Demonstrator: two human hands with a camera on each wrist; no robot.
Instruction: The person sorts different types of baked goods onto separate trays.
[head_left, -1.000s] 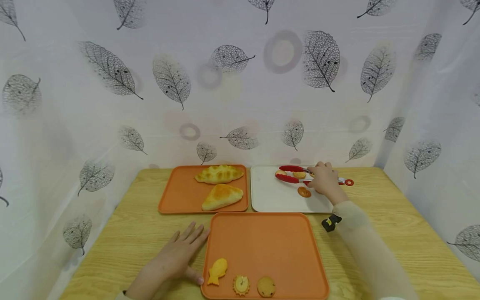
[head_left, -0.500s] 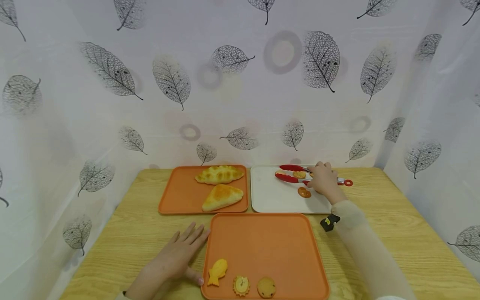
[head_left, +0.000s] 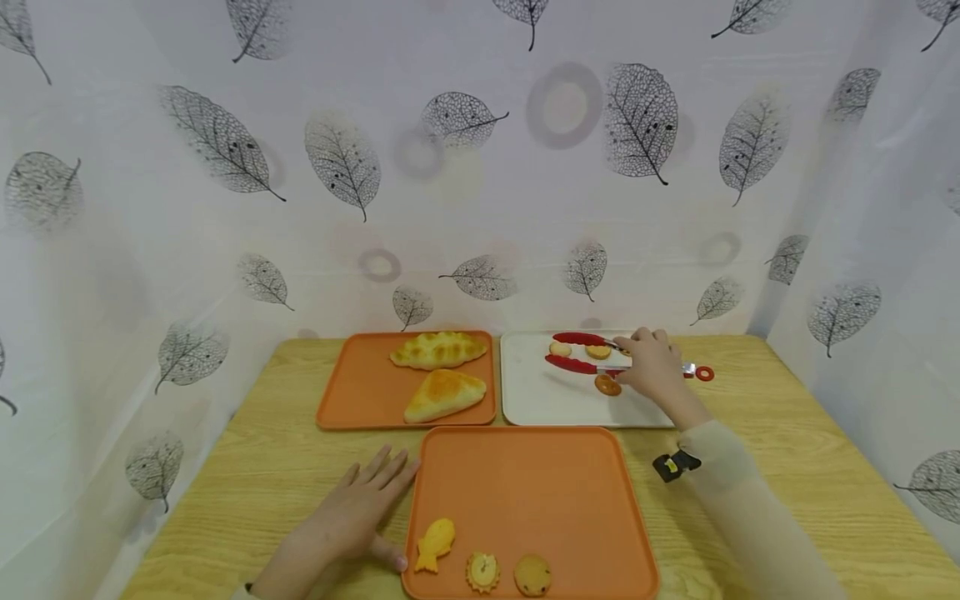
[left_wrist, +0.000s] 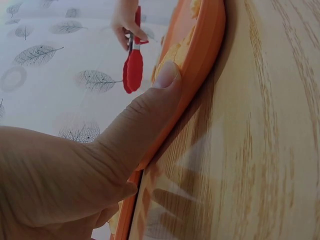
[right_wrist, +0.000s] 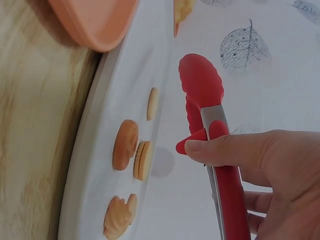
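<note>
My right hand (head_left: 654, 367) grips a pair of red-tipped metal tongs (right_wrist: 202, 82) above the white tray (head_left: 543, 404). The tong tips are spread and hold nothing; in the right wrist view they stand apart from the cookies. Below lie a pretzel-shaped cookie (right_wrist: 125, 145), a sandwich cookie (right_wrist: 144, 160), a small pale cookie (head_left: 560, 350) and a swirled cookie (right_wrist: 116, 217). My left hand (head_left: 345, 517) rests with fingers spread beside the front orange tray (head_left: 525, 483), its thumb touching the rim. On that tray lie a fish-shaped cookie (head_left: 435, 543), a scalloped cookie (head_left: 482, 572) and a round cookie (head_left: 532, 575).
A second orange tray (head_left: 360, 392) stands at the back left with a braided bread (head_left: 438, 350) and a triangular bread (head_left: 446, 395). All trays sit on a wooden table (head_left: 247, 450). A leaf-patterned curtain (head_left: 480, 208) surrounds it at the back and sides.
My right hand has shifted slightly right and towards me with the tongs, whose tips now stand out more from the pale cookie. My left hand has stayed in place.
</note>
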